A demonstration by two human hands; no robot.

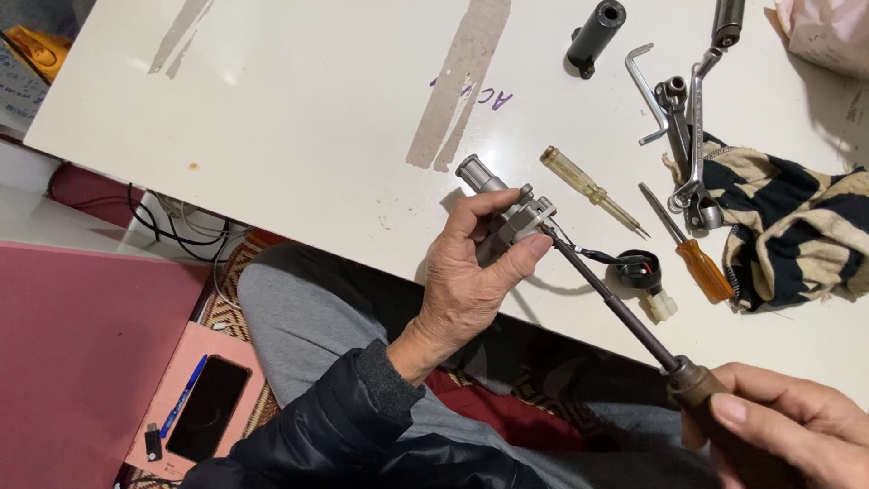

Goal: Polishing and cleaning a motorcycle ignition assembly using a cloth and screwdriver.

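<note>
Head view shows your left hand grasping a metal part above the bench edge, while your right hand clenches a screwdriver, its tip at that part.

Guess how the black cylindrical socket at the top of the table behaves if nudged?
The black socket lies on its side on the smooth white table, so it would probably roll. It looks like solid metal, likely stiff and heavy for its size. A small side nub may stop the roll early.

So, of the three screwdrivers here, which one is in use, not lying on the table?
The long dark-shafted screwdriver: the right hand grips its brown handle, tip at the metal part in the left hand. The others lie on the table.
</note>
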